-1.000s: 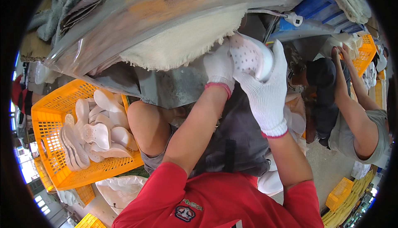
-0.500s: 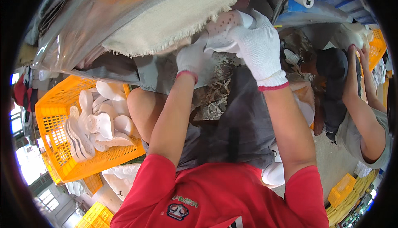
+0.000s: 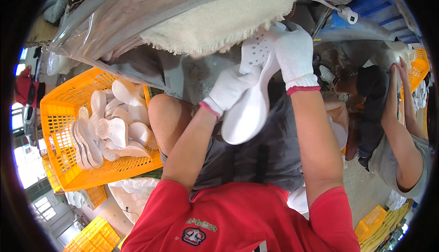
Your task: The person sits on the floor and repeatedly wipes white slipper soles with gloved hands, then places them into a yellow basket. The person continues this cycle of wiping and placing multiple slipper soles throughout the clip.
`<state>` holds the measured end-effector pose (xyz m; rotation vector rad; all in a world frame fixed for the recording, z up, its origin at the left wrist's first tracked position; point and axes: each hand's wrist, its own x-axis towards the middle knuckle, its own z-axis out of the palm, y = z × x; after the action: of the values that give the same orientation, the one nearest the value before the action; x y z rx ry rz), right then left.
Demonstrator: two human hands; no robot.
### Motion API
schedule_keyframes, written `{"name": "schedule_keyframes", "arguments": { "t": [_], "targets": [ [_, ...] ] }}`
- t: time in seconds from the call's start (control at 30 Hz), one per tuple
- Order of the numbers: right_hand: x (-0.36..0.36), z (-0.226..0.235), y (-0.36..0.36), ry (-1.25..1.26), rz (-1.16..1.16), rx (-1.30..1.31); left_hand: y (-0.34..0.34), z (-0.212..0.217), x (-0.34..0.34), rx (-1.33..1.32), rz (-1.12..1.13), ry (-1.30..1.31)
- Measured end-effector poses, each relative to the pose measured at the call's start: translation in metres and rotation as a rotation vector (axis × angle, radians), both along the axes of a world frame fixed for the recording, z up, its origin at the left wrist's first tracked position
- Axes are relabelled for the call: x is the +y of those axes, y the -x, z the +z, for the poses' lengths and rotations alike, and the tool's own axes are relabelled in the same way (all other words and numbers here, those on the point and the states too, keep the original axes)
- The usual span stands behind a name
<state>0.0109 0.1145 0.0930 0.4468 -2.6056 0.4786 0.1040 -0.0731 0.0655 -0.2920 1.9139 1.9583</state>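
Nearby, frayed cloth (image 3: 222, 23) beyond held insole (image 3: 247, 117), orange crate (image 3: 112, 173), another person (image 3: 402, 162).

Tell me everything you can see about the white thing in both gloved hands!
The white, sole-shaped piece looks smooth, perhaps plastic or foam. Its lower end is broad and rounded; its upper part has small holes. It slants, lower end toward the left, over the lap. The left hand grips its middle; the right hand holds its upper end.

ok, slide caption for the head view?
Gloved left hand and right hand hold a white, partly perforated sole-shaped piece; an orange crate of similar pieces sits to the left.
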Motion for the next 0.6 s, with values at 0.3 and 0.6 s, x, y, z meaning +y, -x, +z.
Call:
{"name": "schedule_keyframes", "arguments": {
  "t": [0.3,0.6],
  "targets": [
    [0.011,0.096,-0.113,-0.153,0.378,-0.144,0.048,-0.001,0.036,-0.04,0.25,-0.223],
    [-0.042,0.074,-0.163,-0.097,0.521,-0.033,-0.016,-0.003,-0.006,-0.272,0.21,-1.217]
  ]
}}
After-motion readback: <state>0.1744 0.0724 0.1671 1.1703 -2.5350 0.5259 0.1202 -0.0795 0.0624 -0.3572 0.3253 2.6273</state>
